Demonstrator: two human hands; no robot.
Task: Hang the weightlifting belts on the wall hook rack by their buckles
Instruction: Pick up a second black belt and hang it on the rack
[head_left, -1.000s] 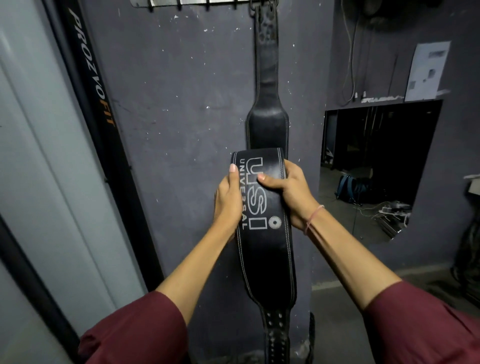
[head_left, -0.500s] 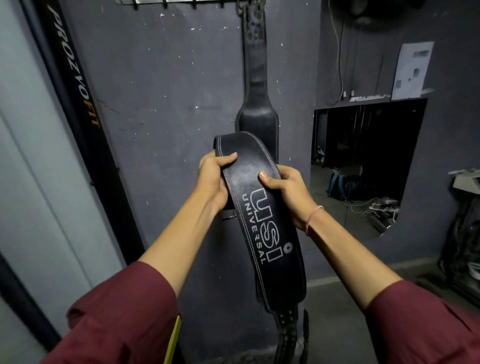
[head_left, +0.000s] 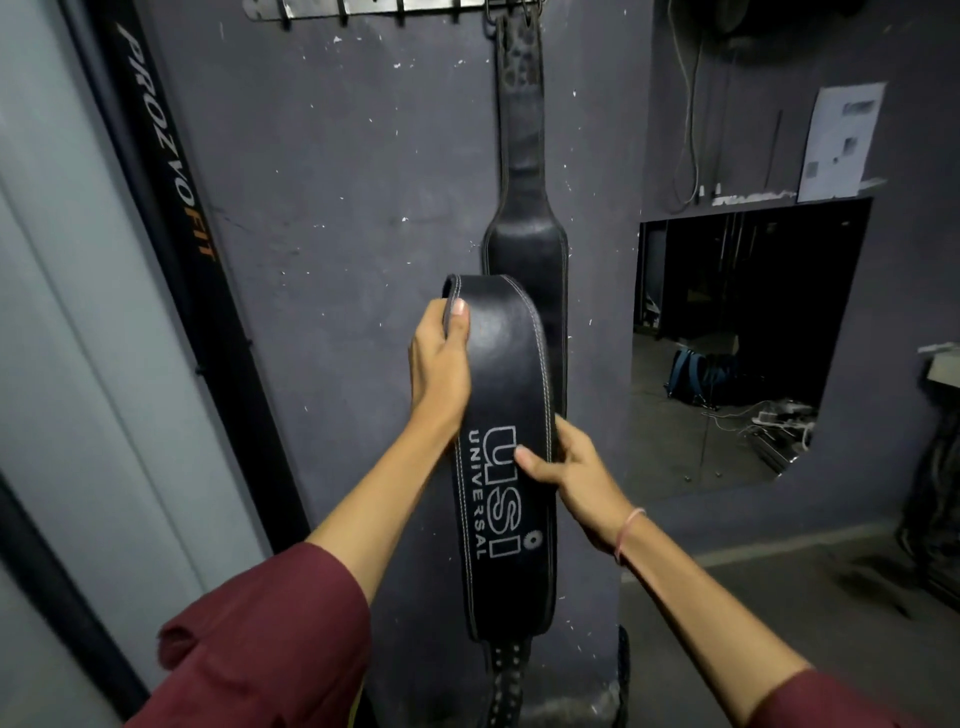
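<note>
Held belt: a wide black belt (head_left: 498, 395) with white letters on it. It is near the person, in the middle of the view and in front of the wall (head_left: 337, 182). Its top is bent over and away into a fold.
Strap end: the thin part with holes (head_left: 506, 670) hangs down low, under the wide part.
Buckle: I cannot see it. It may be behind the fold.
Left hand: the left hand (head_left: 439, 364) holds the belt's left edge, just under the fold, with the thumb on the front.
Right hand: the right hand (head_left: 571, 467) holds the right edge lower down, with the thumb on the letters.
Hung belt: another black belt (head_left: 524, 156) hangs flat on the far wall, behind the held belt and a bit to the right.
Rack: the metal rack (head_left: 322, 9) is high up at the top. The hung belt is on its right end.
Free hooks: some bare hooks (head_left: 343, 20) show to the left of the hung belt.
Step now: I think the person is turning the held belt about to get at its buckle end.
Next move: it needs the buckle found and up top, then a high lift to a bare hook on the left.
</note>
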